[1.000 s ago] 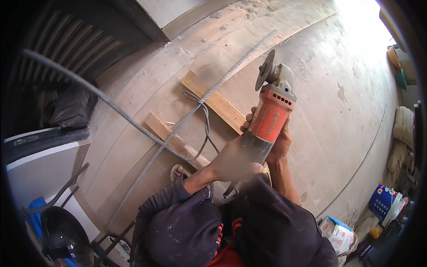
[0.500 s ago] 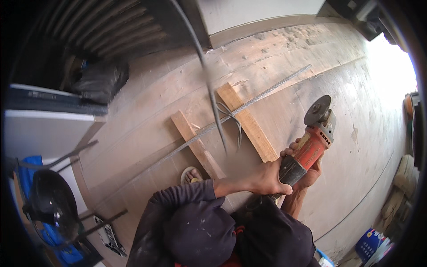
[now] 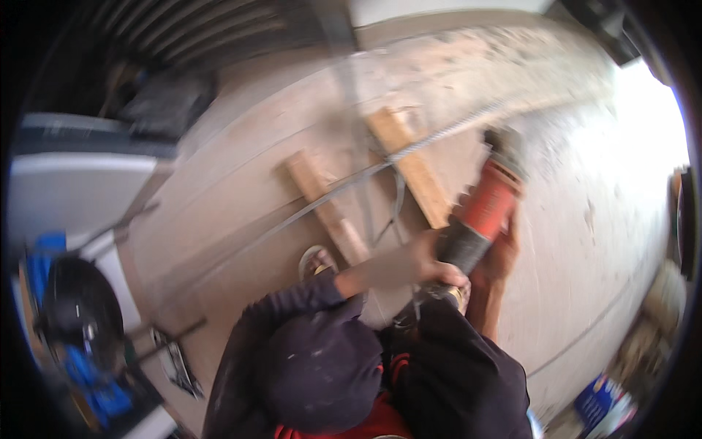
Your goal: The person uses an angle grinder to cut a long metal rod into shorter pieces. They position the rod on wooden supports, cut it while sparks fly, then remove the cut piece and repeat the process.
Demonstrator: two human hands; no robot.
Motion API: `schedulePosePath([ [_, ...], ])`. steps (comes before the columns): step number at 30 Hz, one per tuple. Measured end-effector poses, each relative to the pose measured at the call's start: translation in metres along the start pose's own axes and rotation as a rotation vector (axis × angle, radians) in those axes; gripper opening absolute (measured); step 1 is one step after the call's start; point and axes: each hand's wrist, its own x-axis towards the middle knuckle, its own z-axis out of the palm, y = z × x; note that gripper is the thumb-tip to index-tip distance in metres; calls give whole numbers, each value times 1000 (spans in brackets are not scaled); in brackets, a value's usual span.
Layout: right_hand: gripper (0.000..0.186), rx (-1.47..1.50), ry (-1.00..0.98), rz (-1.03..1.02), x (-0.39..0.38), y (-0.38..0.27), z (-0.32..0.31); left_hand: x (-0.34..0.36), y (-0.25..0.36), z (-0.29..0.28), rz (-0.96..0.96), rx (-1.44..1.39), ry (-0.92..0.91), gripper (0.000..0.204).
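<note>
A red and black angle grinder [image 3: 490,201] is held over my lap, its head tipped up and away from me, blurred. My left hand [image 3: 431,267] is closed round its black rear body. My right hand [image 3: 497,249] grips it from the right and underneath. Beyond it a ribbed steel bar [image 3: 340,189] lies across two wooden boards [image 3: 417,186] [image 3: 307,175] on the floor. A grey cable [image 3: 355,110] runs down over the boards, smeared by motion. My sandalled foot [image 3: 314,260] is beside the nearer board.
A black welding helmet [image 3: 80,307] and blue items [image 3: 95,388] sit at the left, near dark metal bars. A dark bag [image 3: 164,102] lies by a slatted panel at upper left. Sacks [image 3: 662,293] and a blue and white bucket [image 3: 603,402] line the right side of the floor [image 3: 570,278].
The view has swung since a second ago. The grinder went rightward in view, then rose slightly back leftward in the last half second, still in both hands. The cable now hangs more vertically.
</note>
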Motion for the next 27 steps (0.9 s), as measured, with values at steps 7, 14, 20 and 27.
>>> schedulePosePath([
  [7, 57, -290, -88, 14, -1, 23, 26, -27, 13, -35, -41, -6, -3, 63],
  [14, 58, -356, 16, -3, -6, 28, 31, -29, 0, -47, -22, -9, -55, 64],
  [20, 67, -215, -103, 17, 8, 39, 5, -30, 21, -33, -63, 15, 5, 60],
  [27, 72, 164, -121, -206, 16, 28, 11, -3, 49, -18, -130, 193, -15, 58],
])
